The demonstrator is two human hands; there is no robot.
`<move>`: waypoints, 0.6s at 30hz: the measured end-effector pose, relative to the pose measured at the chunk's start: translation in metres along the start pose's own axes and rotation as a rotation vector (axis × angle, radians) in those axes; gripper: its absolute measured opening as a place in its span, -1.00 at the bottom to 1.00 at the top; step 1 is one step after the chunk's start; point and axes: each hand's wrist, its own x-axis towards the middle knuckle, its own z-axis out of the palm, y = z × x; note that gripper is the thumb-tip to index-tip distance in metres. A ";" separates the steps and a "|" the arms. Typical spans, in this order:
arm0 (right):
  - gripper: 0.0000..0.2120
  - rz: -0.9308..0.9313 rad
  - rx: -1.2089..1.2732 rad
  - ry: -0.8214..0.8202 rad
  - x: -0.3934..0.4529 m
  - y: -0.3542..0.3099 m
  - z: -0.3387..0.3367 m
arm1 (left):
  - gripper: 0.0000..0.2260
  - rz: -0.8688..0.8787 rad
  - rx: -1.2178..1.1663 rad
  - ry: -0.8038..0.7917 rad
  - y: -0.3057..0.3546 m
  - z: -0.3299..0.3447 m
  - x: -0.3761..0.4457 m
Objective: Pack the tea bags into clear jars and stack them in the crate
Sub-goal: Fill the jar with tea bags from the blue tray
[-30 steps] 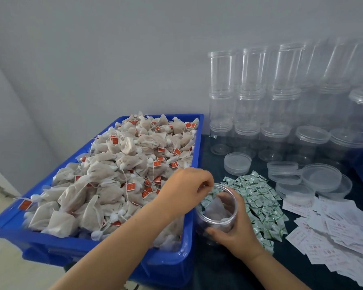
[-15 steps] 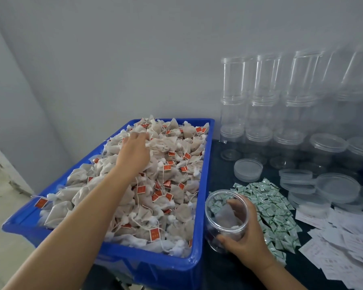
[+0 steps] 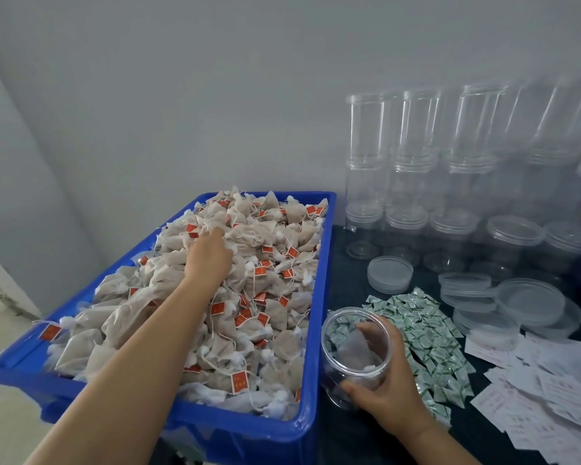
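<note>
A blue crate [image 3: 311, 330] holds a heap of tea bags [image 3: 275, 263] in pale mesh with red tags. My left hand [image 3: 208, 256] lies palm down on the heap near its far middle, fingers dug among the bags; whether it grips one is hidden. Right of the crate, a clear jar [image 3: 354, 355] stands tilted on the dark table with a tea bag or two inside. My right hand [image 3: 386, 387] grips the jar around its right side and base.
Stacks of empty clear jars [image 3: 416, 169] line the back wall. Loose clear lids [image 3: 389, 273] lie before them. A pile of small green sachets [image 3: 426, 337] lies right of the held jar, white paper slips [image 3: 544, 391] at the far right.
My left hand left the jar mouth, swung left onto the tea bag heap and has slid a little further across it. My right hand keeps hold of the jar.
</note>
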 end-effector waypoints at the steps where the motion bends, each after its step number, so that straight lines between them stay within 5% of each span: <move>1: -0.09 0.002 0.000 0.000 0.000 0.000 0.000 | -0.75 -0.012 -0.015 0.021 0.000 0.000 0.000; 18: -0.11 -0.019 0.047 -0.001 0.000 0.000 0.002 | -0.88 0.157 -0.158 0.211 0.006 -0.032 -0.013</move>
